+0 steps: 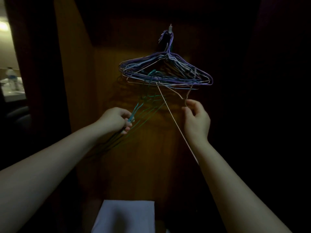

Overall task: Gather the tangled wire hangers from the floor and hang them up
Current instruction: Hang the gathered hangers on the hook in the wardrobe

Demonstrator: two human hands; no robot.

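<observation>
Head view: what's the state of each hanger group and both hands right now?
Purple hangers: hanging bunched on the wall hook.
Green hangers: not hung, tangled into the bunch, gripped by the left hand.
Pale hanger: not hung, pinched by the right hand.

Hanger bunch (166,71) and trailing wires (148,105) blocked approach beneath the hook (170,29); left of it, bare panel (104,68) lay open.

One hook (170,29), many wire hangers (166,71)
</observation>
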